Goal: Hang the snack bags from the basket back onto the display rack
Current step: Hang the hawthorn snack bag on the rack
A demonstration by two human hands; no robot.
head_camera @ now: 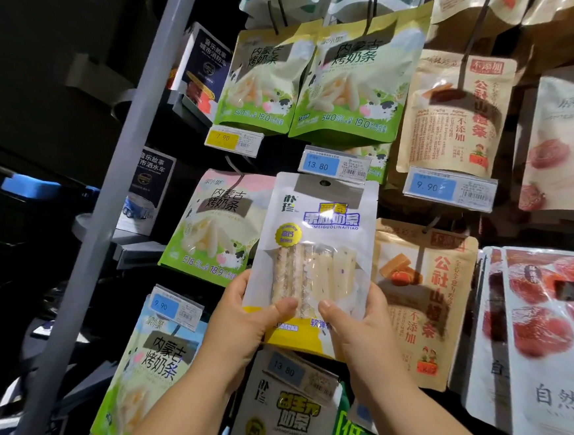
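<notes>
Head view, close before the display rack (pixel 121 182). Holding one white snack bag (pixel 315 249) upright at centre, both hands clamped on its lower part: left hand (pixel 249 320) at 7 o'clock of the bag, right hand (pixel 358 318) at 5 o'clock, each with the thumb on the front.

Step in hand, as judged: placing this bag on its hook, not yet done. Hanging hole (pixel 324 182) at 12 o'clock of the bag, free, just below the blue price tag (pixel 334 164) marked 13.80. Hook hidden behind that tag, so cannot tell where its tip is.

Next move probably calls for lifting a little, lining the hole with the hook tip, then pushing the bag back along it. Small hole and soft film, so easy to miss.

No surface in view, and no basket either. Around the bag: green bags (pixel 302 82) at 12 o'clock, brown bags (pixel 449 112) at 2 o'clock, red fruit bags (pixel 558 316) at 4 o'clock. Dark room at 9 o'clock, beyond the rack.
</notes>
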